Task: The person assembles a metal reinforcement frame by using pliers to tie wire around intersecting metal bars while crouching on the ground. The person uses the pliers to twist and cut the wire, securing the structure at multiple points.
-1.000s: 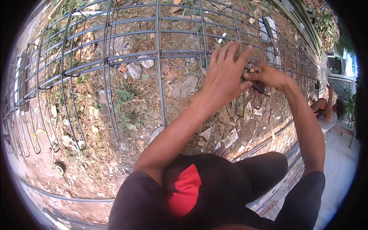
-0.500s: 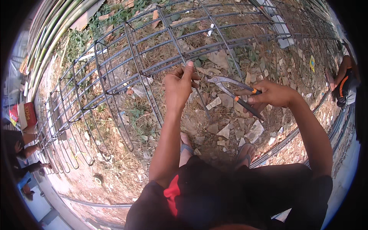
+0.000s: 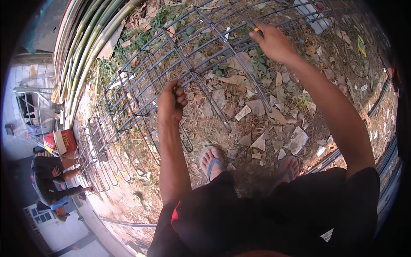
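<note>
My right hand (image 3: 276, 44) is closed around the handles of a pair of pincers (image 3: 247, 19). An orange band shows by its fingers, and the grey metal head reaches up to the far bars of a steel rebar cage (image 3: 188, 64). Lower and to the left is my left hand (image 3: 170, 103), fingers curled in and thumb pressed against them, in front of the cage's near bars. Whatever it may hold is hidden. The cage is made of long bars crossed by bent stirrups, whose looped ends point toward me.
Broken tile pieces (image 3: 296, 140), dry leaves and straw litter the ground around my sandalled feet (image 3: 212, 162). Bamboo poles (image 3: 87, 47) lie at the far left. Another person (image 3: 53, 180) works by the cage's left end, near a red box (image 3: 65, 141). Bundled bars (image 3: 387, 171) lie at right.
My right hand has moved up and away with the pincers, to the far bars. My left hand has come down and left, its fingers now curled. The view has shifted.
</note>
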The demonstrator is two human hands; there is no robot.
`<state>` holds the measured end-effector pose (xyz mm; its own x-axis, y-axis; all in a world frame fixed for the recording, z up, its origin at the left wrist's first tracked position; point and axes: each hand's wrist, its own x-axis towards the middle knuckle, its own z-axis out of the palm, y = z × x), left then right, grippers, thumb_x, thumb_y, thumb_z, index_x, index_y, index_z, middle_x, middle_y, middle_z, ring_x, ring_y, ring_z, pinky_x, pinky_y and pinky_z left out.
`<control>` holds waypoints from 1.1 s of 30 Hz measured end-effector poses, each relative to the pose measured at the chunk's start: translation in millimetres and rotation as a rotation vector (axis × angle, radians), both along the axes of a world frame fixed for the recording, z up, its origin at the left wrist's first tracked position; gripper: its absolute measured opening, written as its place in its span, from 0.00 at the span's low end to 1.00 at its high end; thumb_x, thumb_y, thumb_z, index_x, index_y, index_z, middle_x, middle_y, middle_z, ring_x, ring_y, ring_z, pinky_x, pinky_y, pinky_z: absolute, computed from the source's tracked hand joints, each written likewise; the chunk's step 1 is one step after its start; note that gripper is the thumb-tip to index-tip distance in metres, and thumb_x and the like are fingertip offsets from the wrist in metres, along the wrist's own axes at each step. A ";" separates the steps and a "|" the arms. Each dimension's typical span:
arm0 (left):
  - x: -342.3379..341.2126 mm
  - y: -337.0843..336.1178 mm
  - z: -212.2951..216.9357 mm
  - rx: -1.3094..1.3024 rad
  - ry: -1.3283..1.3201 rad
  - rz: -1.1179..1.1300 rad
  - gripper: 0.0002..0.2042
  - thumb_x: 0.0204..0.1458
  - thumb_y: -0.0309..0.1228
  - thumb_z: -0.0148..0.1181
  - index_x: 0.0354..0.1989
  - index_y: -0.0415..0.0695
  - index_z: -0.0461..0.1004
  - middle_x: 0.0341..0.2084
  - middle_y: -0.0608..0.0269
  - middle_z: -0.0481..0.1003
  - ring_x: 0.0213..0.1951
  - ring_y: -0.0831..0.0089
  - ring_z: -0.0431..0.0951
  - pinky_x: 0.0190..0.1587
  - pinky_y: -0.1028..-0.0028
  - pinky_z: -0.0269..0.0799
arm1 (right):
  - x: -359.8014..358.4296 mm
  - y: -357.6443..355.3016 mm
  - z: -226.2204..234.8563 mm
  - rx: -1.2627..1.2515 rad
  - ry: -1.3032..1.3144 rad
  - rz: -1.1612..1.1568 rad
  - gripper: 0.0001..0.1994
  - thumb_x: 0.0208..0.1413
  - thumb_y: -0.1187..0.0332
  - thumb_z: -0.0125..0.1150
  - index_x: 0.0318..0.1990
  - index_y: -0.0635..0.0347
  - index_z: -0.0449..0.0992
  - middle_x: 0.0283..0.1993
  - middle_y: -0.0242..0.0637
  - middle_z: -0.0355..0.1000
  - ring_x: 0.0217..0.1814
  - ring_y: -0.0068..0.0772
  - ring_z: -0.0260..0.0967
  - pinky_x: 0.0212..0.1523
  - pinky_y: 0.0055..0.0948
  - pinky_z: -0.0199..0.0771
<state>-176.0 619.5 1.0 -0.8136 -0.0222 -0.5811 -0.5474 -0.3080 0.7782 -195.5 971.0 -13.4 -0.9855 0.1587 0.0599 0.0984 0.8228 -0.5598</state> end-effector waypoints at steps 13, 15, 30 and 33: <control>14.7 60.1 74.3 -1.077 0.690 -0.799 0.17 0.67 0.42 0.57 0.34 0.39 0.78 0.16 0.66 0.68 0.21 0.76 0.66 0.26 0.69 0.63 | -11.8 -3.5 -13.7 0.112 0.381 0.108 0.23 0.67 0.59 0.59 0.67 0.52 0.72 0.66 0.43 0.68 0.64 0.52 0.70 0.62 0.50 0.75; 12.6 37.4 98.3 -0.755 0.523 -0.477 0.15 0.68 0.39 0.57 0.34 0.41 0.78 0.14 0.69 0.67 0.17 0.80 0.64 0.22 0.73 0.59 | 3.3 -15.3 12.1 -0.101 0.338 0.275 0.22 0.68 0.59 0.59 0.67 0.53 0.72 0.64 0.41 0.71 0.63 0.45 0.72 0.61 0.45 0.75; 78.9 46.2 153.8 -0.420 0.746 -0.430 0.10 0.64 0.33 0.64 0.40 0.37 0.80 0.18 0.70 0.70 0.18 0.86 0.61 0.20 0.82 0.51 | 45.7 -78.5 133.8 -0.417 0.344 0.899 0.14 0.66 0.59 0.65 0.43 0.63 0.82 0.27 0.34 0.78 0.32 0.26 0.77 0.36 0.34 0.77; 98.1 61.1 165.3 -0.942 0.695 -0.441 0.10 0.63 0.32 0.66 0.42 0.36 0.82 0.18 0.70 0.73 0.19 0.86 0.65 0.21 0.83 0.54 | 45.2 -74.1 152.5 -0.240 0.607 0.860 0.13 0.62 0.60 0.67 0.40 0.64 0.84 0.29 0.43 0.80 0.31 0.34 0.80 0.37 0.36 0.79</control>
